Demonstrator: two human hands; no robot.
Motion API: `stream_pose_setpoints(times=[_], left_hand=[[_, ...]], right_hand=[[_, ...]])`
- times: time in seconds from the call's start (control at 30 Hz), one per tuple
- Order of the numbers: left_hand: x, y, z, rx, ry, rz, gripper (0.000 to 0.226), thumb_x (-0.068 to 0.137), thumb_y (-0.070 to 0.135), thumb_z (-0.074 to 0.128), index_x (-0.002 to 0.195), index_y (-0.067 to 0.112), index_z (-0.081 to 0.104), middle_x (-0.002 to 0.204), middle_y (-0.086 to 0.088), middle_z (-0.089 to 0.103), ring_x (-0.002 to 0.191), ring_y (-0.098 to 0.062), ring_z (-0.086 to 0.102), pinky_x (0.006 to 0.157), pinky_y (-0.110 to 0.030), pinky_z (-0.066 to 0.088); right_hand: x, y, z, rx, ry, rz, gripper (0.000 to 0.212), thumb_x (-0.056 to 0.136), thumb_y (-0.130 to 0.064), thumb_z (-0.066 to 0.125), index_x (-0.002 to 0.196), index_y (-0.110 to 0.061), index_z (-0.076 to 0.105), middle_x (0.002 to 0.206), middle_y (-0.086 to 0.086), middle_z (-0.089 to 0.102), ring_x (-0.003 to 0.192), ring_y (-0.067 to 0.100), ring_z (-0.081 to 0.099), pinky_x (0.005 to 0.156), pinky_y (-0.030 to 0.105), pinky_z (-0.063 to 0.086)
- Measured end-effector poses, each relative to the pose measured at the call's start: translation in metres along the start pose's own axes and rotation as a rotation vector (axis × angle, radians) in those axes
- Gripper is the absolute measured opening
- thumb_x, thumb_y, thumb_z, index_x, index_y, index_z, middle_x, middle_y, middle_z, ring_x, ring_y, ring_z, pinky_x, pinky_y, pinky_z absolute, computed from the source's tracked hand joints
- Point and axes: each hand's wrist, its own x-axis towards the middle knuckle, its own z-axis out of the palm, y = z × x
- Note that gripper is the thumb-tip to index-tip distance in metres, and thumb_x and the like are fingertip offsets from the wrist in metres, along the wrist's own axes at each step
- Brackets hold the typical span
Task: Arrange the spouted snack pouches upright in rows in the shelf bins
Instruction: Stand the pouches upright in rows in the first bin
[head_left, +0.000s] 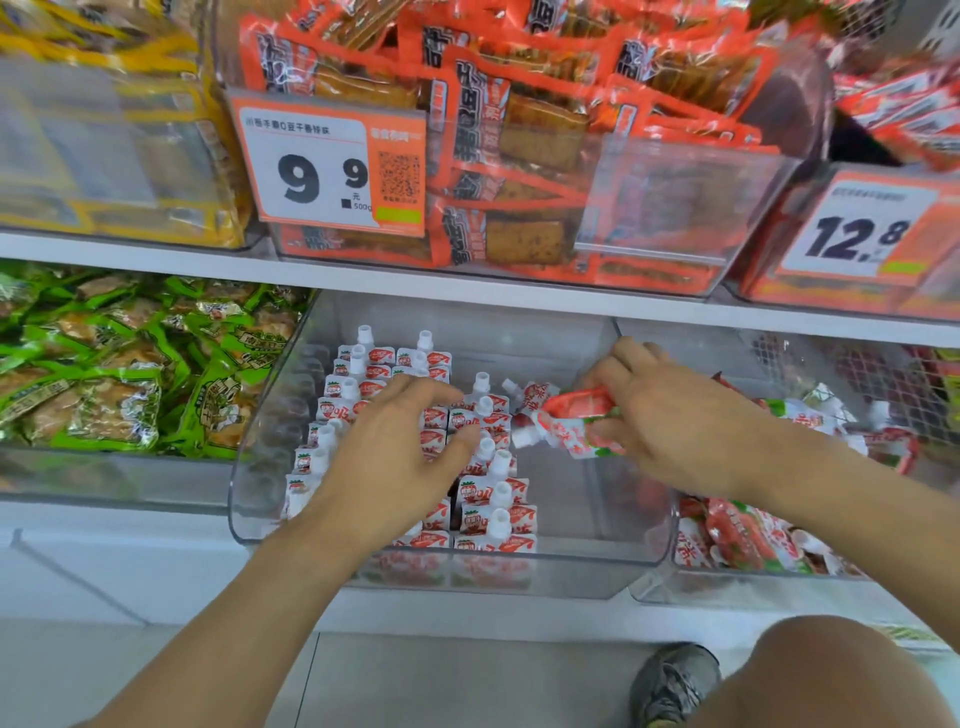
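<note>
Head camera, looking down at a shop shelf: at the centre of the frame a clear plastic shelf bin holds red-and-white spouted snack pouches standing upright in rows, white caps up, filling its left and middle part. The left hand lies over those rows with fingers spread and loosely bent, fingertips touching the pouch tops and gripping nothing. Just right of centre, the right hand pinches a small bunch of loose spouted pouches, which lie tilted on their sides with caps pointing left, above the bare right part of the bin.

At the right edge, a second clear bin holds more of the same pouches in a jumbled heap. At the left, green-wrapped snack packets fill a neighbouring bin. Across the upper frame, orange packets of dried tofu sit behind an orange-and-white price tag reading 9.9; another tag reading 12.8 shows at upper right, and yellow packets at upper left. A grey shoe and a bare knee show at the lower right.
</note>
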Motion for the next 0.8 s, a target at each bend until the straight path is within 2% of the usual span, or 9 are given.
stream_pose_setpoints(times=[0.07,0.17,0.27,0.33,0.4,0.53,0.63,0.73,0.8], left_hand=[[-0.004,0.012,0.0,-0.241,0.02,-0.081,0.03,0.086,0.044,0.066,0.113,0.031,0.062,0.11,0.019,0.063,0.1,0.005,0.058,0.084,-0.011,0.046],[-0.009,0.025,0.001,-0.591,0.054,-0.21,0.048,0.076,0.051,0.069,0.116,0.026,0.06,0.106,0.012,0.067,0.096,0.004,0.062,0.078,-0.007,0.047],[-0.012,0.032,0.005,-0.785,-0.054,-0.323,0.068,0.07,0.055,0.073,0.126,0.021,0.054,0.112,0.006,0.068,0.101,-0.003,0.066,0.086,-0.023,0.055],[-0.014,0.036,0.009,-0.923,-0.151,-0.381,0.06,0.077,0.045,0.075,0.124,0.014,0.056,0.112,-0.003,0.071,0.099,-0.017,0.07,0.083,-0.04,0.059],[-0.012,0.037,0.009,-0.958,-0.102,-0.4,0.041,0.083,0.031,0.072,0.116,0.01,0.06,0.105,-0.01,0.072,0.09,-0.026,0.073,0.071,-0.044,0.061],[-0.002,0.025,-0.001,-0.78,0.066,-0.381,0.028,0.083,0.022,0.072,0.108,0.013,0.064,0.093,-0.008,0.074,0.072,-0.017,0.073,0.053,-0.032,0.059],[0.002,0.015,-0.008,-0.537,0.148,-0.308,0.021,0.083,0.029,0.073,0.101,0.02,0.065,0.083,0.002,0.073,0.059,-0.004,0.065,0.05,-0.018,0.05],[0.003,0.01,-0.008,-0.449,0.13,-0.292,0.022,0.081,0.033,0.076,0.097,0.024,0.066,0.078,0.006,0.071,0.062,0.0,0.063,0.053,-0.013,0.048],[0.004,0.008,-0.008,-0.41,0.102,-0.305,0.02,0.079,0.033,0.077,0.093,0.029,0.064,0.076,0.009,0.069,0.062,0.006,0.061,0.053,-0.007,0.044]], right_hand=[[-0.011,-0.007,-0.009,0.187,0.051,0.114,0.03,0.096,-0.037,0.056,0.115,-0.018,0.043,0.099,-0.005,0.04,0.089,0.022,0.054,0.072,0.03,0.035],[-0.021,-0.026,-0.017,0.642,0.13,0.305,0.024,0.093,-0.027,0.064,0.104,-0.015,0.046,0.076,-0.01,0.06,0.07,0.002,0.064,0.06,0.014,0.043],[-0.022,-0.051,-0.013,1.461,0.08,0.452,0.031,0.083,-0.015,0.072,0.104,-0.001,0.055,0.088,0.009,0.07,0.075,0.015,0.072,0.056,0.03,0.059],[-0.017,-0.059,-0.003,1.72,0.052,0.491,0.042,0.076,-0.016,0.073,0.108,0.005,0.058,0.099,0.019,0.066,0.079,0.023,0.071,0.059,0.032,0.059],[-0.011,-0.062,0.006,1.805,0.013,0.452,0.046,0.073,-0.015,0.073,0.112,0.006,0.058,0.102,0.022,0.065,0.085,0.028,0.071,0.067,0.034,0.06],[0.005,-0.043,0.017,1.554,-0.202,0.288,0.041,0.076,0.003,0.076,0.115,-0.003,0.064,0.109,0.021,0.068,0.097,0.03,0.068,0.082,0.039,0.06],[0.036,-0.013,0.019,1.177,-0.197,0.216,0.03,0.079,0.003,0.076,0.103,-0.014,0.069,0.103,0.01,0.073,0.091,0.024,0.069,0.087,0.039,0.057],[0.076,0.012,0.026,0.825,-0.26,0.146,0.03,0.078,-0.002,0.079,0.101,-0.02,0.069,0.1,0.0,0.073,0.091,0.022,0.07,0.077,0.027,0.056],[0.101,0.025,0.034,0.514,-0.297,0.148,0.038,0.074,-0.009,0.083,0.108,-0.02,0.069,0.109,-0.001,0.069,0.095,0.018,0.065,0.071,0.019,0.046]])
